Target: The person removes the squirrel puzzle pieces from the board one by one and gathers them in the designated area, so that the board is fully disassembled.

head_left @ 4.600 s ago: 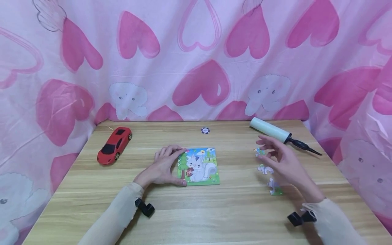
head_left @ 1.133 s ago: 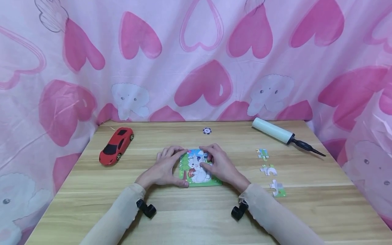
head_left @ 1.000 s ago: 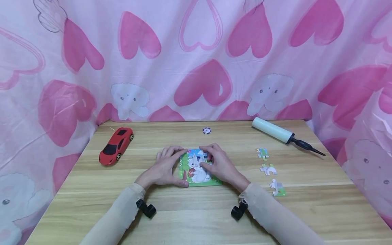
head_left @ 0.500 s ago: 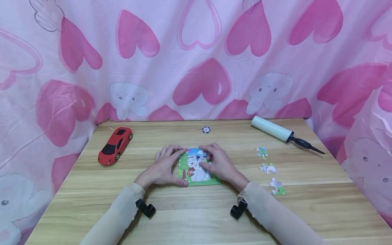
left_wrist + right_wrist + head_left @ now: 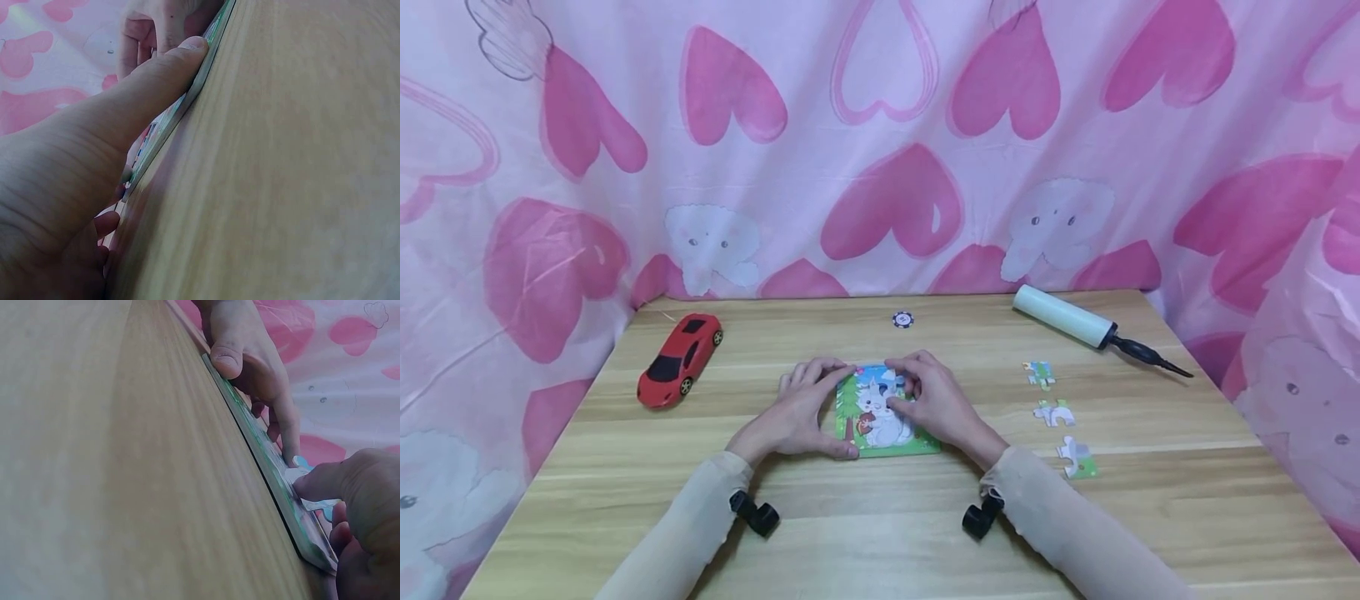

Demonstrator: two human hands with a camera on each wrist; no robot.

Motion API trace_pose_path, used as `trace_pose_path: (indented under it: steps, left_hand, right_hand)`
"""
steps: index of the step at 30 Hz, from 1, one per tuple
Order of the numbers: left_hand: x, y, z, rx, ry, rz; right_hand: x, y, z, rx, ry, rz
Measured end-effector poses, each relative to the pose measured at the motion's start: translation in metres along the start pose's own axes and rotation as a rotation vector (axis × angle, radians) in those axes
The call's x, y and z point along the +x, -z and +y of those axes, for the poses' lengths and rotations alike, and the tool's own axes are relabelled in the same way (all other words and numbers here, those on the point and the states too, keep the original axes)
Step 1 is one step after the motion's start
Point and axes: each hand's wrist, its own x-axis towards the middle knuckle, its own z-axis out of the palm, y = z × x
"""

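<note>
Between the right hand (image 5: pixel 942 402) and the loose puzzle pieces (image 5: pixel 1055 412) to its right, bare tabletop (image 5: pixel 1000 387) leaves a passage; ahead-left of the left hand (image 5: pixel 805 408), the red car (image 5: pixel 679 360) stands in the way.

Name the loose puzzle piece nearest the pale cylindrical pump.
The blue-and-green piece, top of the column; the white middle piece and grey-and-green bottom piece lie farther off.

No text or number is legible. Round chip (image 5: pixel 902 320) near the far edge of the table (image 5: pixel 865 533); central mark, too small to read.
</note>
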Motion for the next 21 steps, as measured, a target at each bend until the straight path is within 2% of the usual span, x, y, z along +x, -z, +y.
trace_pose_path:
  steps: [15,21]
  left_hand:
    - [-0.0014,-0.001,-0.0005,-0.002,-0.013,0.015]
    - [-0.0008,-0.0006,-0.0005,0.0,-0.02,0.015]
  right_hand:
    - [0.002,0.002,0.0027,-0.063,0.005,-0.038]
    - [0.0028,0.0033,0.0028,-0.036,-0.015,-0.046]
